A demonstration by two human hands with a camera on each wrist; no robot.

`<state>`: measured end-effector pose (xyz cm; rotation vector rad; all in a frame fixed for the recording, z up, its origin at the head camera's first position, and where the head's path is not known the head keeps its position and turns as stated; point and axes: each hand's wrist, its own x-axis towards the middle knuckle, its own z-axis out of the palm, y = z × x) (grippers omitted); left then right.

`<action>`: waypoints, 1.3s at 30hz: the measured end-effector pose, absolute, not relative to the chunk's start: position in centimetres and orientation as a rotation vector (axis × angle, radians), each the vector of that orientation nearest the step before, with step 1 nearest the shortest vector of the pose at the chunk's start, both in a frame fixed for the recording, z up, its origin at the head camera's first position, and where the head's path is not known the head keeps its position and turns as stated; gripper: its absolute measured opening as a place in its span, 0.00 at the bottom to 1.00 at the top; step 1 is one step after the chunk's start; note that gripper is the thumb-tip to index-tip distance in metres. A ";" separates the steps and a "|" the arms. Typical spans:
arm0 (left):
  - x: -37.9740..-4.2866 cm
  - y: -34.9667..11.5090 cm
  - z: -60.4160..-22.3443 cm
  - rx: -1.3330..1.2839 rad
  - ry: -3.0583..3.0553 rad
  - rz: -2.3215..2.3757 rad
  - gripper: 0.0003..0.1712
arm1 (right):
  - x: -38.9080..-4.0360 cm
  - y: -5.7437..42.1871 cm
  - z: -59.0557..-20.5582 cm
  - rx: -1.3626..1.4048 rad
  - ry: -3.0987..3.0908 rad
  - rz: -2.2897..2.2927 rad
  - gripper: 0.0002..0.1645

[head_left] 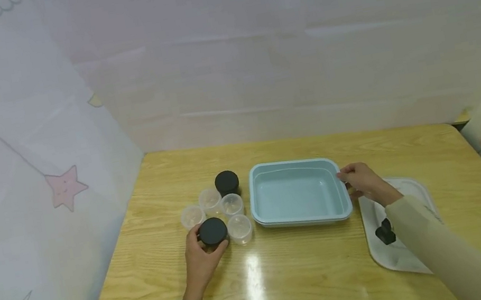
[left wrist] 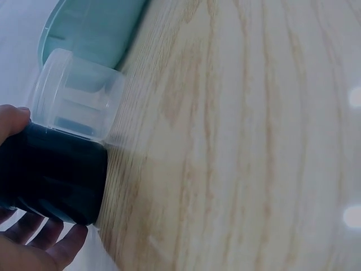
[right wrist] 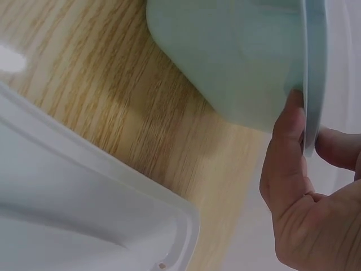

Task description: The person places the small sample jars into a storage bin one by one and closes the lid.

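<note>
My left hand [head_left: 200, 259] grips a black round jar [head_left: 213, 231], thumb on one side and fingers on the other. In the left wrist view the dark jar [left wrist: 53, 172] stands on the wood, right against a clear plastic cup [left wrist: 79, 96]. Over at the right, my right hand [head_left: 364, 182] pinches the right rim of a light blue rectangular basin [head_left: 298, 193]. The right wrist view shows the thumb [right wrist: 338, 148] above that rim and the fingers [right wrist: 286, 152] beneath it. A second rim line shows just under the basin's front edge.
Several clear cups [head_left: 240, 229] cluster between the left hand and the basin. Behind them stands another black jar [head_left: 226, 181]. A white tray [head_left: 379, 249] lies under the right forearm, on the wooden table [head_left: 302, 278]. Printed cloth [head_left: 258, 88] hangs behind the table.
</note>
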<state>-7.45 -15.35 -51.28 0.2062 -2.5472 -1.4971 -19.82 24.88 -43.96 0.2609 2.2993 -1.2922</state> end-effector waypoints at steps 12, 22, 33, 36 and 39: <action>-7.3 -15.1 -51.3 0.207 -2.518 -1.533 0.43 | -19.9 25.1 -44.0 0.252 2.303 -1.279 0.29; -7.5 -15.1 -51.1 0.196 -2.525 -1.549 0.43 | -20.0 25.1 -44.0 0.256 2.297 -1.299 0.30; -7.6 -14.9 -51.1 0.177 -2.536 -1.544 0.44 | -19.8 25.1 -43.8 0.310 2.304 -1.288 0.27; -7.4 -15.0 -51.1 0.200 -2.535 -1.568 0.44 | -19.8 25.0 -43.8 0.313 2.308 -1.281 0.27; -7.4 -15.0 -51.1 0.203 -2.536 -1.558 0.44 | -19.8 24.9 -43.8 0.313 2.309 -1.284 0.26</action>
